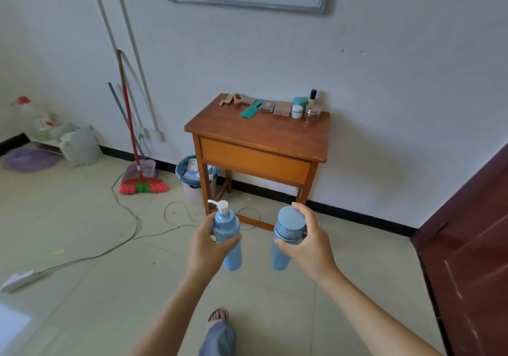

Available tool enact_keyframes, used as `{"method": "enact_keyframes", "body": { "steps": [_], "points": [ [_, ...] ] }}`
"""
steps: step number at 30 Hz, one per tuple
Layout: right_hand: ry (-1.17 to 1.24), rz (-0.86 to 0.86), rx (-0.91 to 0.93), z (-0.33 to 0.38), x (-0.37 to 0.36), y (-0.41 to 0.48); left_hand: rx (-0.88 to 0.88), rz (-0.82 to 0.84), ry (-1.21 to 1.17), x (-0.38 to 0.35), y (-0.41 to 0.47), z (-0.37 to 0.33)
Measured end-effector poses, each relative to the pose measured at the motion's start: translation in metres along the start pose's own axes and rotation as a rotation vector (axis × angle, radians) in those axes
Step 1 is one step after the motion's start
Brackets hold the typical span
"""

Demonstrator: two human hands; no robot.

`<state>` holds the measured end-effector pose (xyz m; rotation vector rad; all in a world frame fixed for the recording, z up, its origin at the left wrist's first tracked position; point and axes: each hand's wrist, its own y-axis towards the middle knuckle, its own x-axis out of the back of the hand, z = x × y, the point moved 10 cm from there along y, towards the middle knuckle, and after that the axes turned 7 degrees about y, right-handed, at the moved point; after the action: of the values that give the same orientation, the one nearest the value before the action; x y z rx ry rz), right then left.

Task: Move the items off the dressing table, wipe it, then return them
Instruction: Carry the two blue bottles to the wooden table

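The left hand (pixel 204 241) grips a pump bottle (pixel 227 239) and the right hand (pixel 308 241) a capped bottle (pixel 287 239), both upright, likely against leaks. The tabletop (pixel 255 133) stands far ahead, small cosmetics (pixel 275 105) lining its far edge.

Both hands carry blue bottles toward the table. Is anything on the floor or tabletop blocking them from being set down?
Nothing visible blocks the way. The pump bottle and capped bottle face open floor up to the table. Its front half is bare; the cosmetics line the back edge.
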<state>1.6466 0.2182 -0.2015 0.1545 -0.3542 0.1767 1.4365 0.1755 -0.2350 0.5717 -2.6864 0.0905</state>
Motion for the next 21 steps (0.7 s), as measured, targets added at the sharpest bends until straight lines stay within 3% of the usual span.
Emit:
{"method": "enact_keyframes", "body": {
  "steps": [11, 17, 21],
  "points": [
    [-0.017, -0.208, 0.082, 0.019, 0.004, 0.192, -0.160, 0.042, -0.040, -0.020, 0.221, -0.054],
    [0.027, -0.348, -0.002, -0.012, 0.016, 0.237, -0.150, 0.087, -0.045, -0.045, 0.285, -0.054],
    [0.007, -0.348, -0.045, -0.033, 0.029, 0.275, -0.146, 0.165, -0.057, -0.078, 0.315, -0.052]
  ]
}}
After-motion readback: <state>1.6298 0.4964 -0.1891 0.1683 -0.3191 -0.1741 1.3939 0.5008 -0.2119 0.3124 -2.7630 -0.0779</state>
